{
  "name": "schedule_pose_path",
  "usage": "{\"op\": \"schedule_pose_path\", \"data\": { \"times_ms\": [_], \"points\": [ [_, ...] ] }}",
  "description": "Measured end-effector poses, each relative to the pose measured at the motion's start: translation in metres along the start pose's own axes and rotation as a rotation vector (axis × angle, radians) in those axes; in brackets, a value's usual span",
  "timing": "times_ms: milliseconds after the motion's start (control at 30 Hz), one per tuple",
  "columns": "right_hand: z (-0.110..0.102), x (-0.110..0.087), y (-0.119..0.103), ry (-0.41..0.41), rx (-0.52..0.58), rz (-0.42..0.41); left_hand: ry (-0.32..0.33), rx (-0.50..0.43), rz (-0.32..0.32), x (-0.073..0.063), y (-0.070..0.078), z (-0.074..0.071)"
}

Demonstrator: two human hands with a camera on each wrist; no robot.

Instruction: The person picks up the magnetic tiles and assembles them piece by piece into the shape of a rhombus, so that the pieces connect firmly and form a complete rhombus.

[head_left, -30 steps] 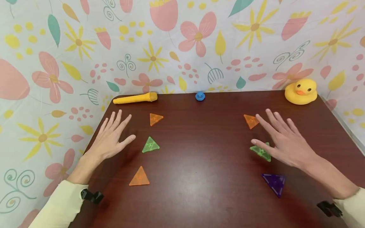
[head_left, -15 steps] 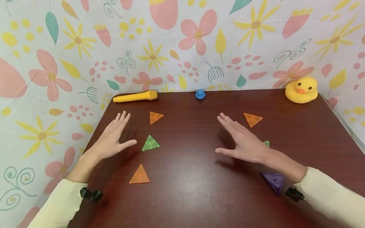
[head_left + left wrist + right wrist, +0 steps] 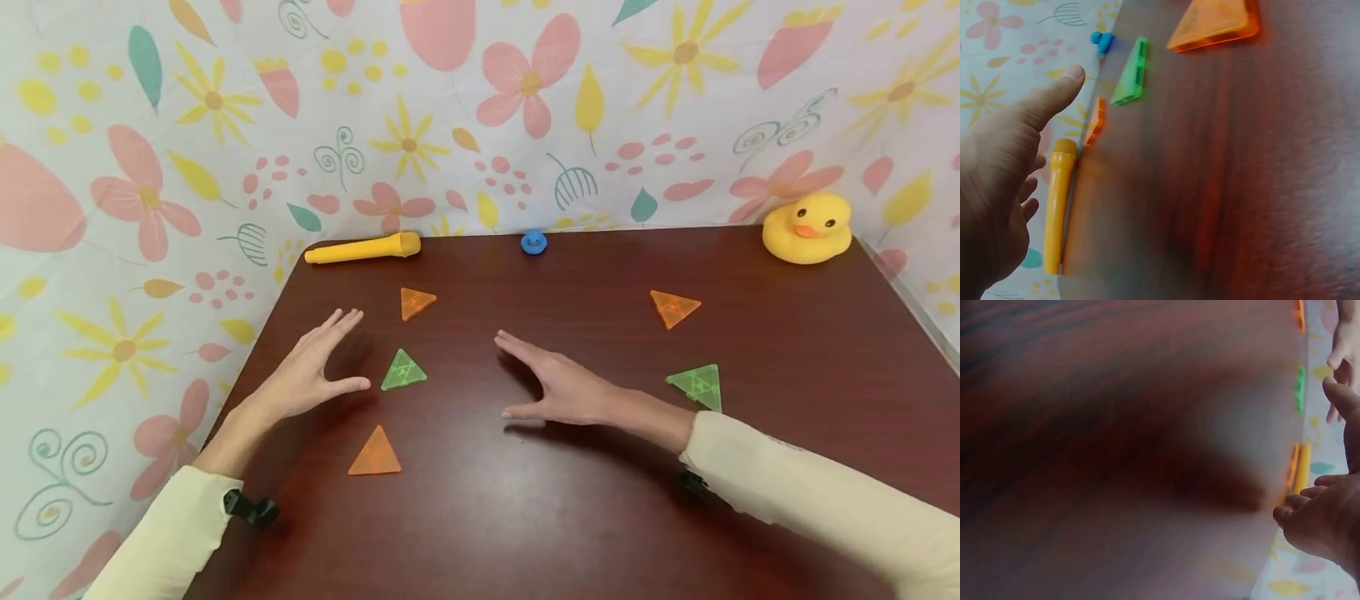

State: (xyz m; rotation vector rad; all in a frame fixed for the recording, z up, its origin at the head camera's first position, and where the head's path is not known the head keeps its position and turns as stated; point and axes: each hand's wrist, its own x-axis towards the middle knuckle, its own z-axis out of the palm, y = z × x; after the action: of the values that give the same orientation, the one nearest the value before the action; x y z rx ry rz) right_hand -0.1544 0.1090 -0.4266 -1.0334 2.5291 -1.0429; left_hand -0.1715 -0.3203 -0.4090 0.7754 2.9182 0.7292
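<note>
My left hand (image 3: 303, 375) hovers over the table's left side, fingers extended and thumb apart, holding nothing. Closest to its thumb lies a green triangular tile (image 3: 403, 371). An orange triangular tile (image 3: 417, 303) sits behind that one, and a larger orange triangle (image 3: 376, 452) in front. Over the middle of the table is my right hand (image 3: 562, 385), its fingers pointing left and its thumb spread, with nothing in it. To its right lie another orange triangle (image 3: 673, 308) and a green triangle (image 3: 700, 385), partly covered by the right sleeve. In the left wrist view the green tile (image 3: 1132, 74) appears edge-on.
Along the back edge of the dark wooden table (image 3: 480, 517) are a yellow toy microphone (image 3: 363, 248), a small blue duck (image 3: 533, 242) and a large yellow duck (image 3: 807, 229). A flowered cloth (image 3: 465, 117) hangs behind the table.
My right hand has swept left from above the right-hand tiles to the middle of the table. The purple triangle is now hidden by the right sleeve. My left hand has barely shifted.
</note>
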Motion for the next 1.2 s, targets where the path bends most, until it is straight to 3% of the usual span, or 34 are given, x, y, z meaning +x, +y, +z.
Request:
{"op": "schedule_pose_path", "data": {
  "times_ms": [300, 467, 600, 933, 1200],
  "points": [
    [0.035, 0.031, -0.013, -0.062, -0.044, -0.024, 0.014, 0.006, 0.063, -0.004, 0.002, 0.014],
    [0.048, 0.043, -0.023, -0.058, -0.059, -0.053, -0.035, -0.038, 0.020, -0.006, 0.003, 0.018],
    [0.052, 0.054, -0.029, -0.043, -0.060, -0.065, -0.045, -0.057, -0.024, -0.007, 0.004, 0.020],
    [0.058, 0.088, -0.036, 0.018, -0.026, -0.088, -0.046, -0.057, -0.043, -0.005, 0.004, 0.027],
    [0.061, 0.112, -0.041, 0.017, -0.040, -0.011, -0.021, -0.051, -0.013, 0.000, 0.008, 0.033]
  ]
}}
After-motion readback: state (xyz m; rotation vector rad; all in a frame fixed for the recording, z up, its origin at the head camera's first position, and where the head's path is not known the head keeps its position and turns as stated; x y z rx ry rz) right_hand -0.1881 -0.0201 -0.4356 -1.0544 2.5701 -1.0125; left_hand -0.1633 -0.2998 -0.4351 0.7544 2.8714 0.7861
